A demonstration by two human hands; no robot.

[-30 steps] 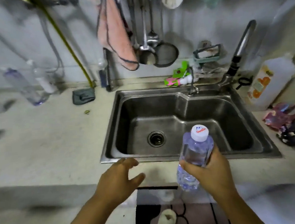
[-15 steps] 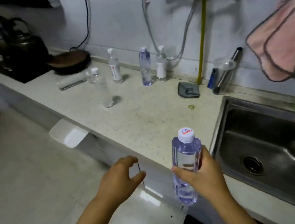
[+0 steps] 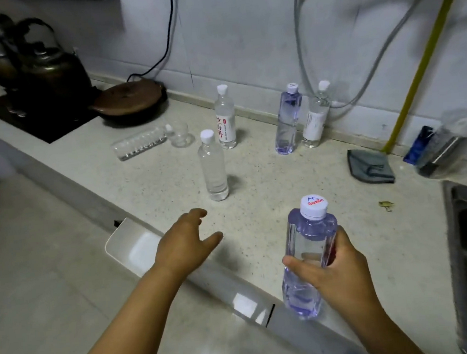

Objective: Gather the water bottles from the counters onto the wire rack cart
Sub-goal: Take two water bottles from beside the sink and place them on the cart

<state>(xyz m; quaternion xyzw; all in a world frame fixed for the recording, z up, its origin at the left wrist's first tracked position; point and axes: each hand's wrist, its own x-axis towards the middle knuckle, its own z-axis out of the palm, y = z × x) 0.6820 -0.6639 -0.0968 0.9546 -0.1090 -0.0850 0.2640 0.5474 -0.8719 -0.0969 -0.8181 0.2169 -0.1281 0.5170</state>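
My right hand (image 3: 335, 277) grips a purple-tinted water bottle (image 3: 307, 243) with a white cap, held upright over the counter's front edge. My left hand (image 3: 184, 245) is open, fingers spread, reaching over the counter toward a clear unlabelled bottle (image 3: 213, 166) standing a little beyond it. Further back stand a white-labelled bottle with red characters (image 3: 225, 118), a purple-tinted bottle (image 3: 288, 119) and a white-labelled bottle (image 3: 314, 116). A clear ribbed bottle (image 3: 140, 142) lies on its side. No wire rack cart is in view.
The speckled counter (image 3: 269, 179) runs along a tiled wall. A dark kettle (image 3: 47, 68) and a brown lidded pan (image 3: 131, 98) sit at the left. A small glass (image 3: 180, 135), a grey cloth (image 3: 371, 166) and a sink edge (image 3: 455, 243) at the right.
The view has swung left from the sink to the counter with the bottles. My left hand has stretched forward over the counter. My right hand keeps its hold on the purple-tinted bottle.
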